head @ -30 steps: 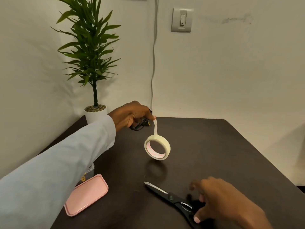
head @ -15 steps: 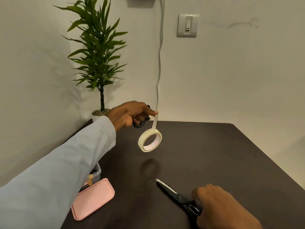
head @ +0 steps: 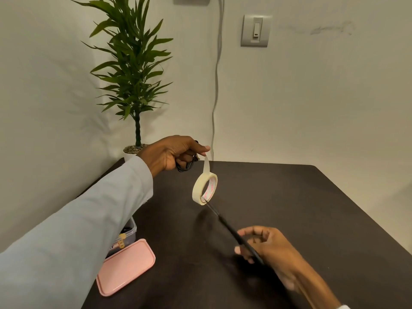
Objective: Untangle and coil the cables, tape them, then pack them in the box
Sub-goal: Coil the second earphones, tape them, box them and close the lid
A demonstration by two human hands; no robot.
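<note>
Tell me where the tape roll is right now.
In the head view the tape roll hangs in mid-air over the dark table, just left of centre, dangling by its strip from the left hand, with the scissors tip at its lower edge.

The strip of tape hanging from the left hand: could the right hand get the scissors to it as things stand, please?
Probably yes. The right hand holds the scissors with their tip already at the tape roll, and only open air lies between them and the strip under the left hand.
</note>
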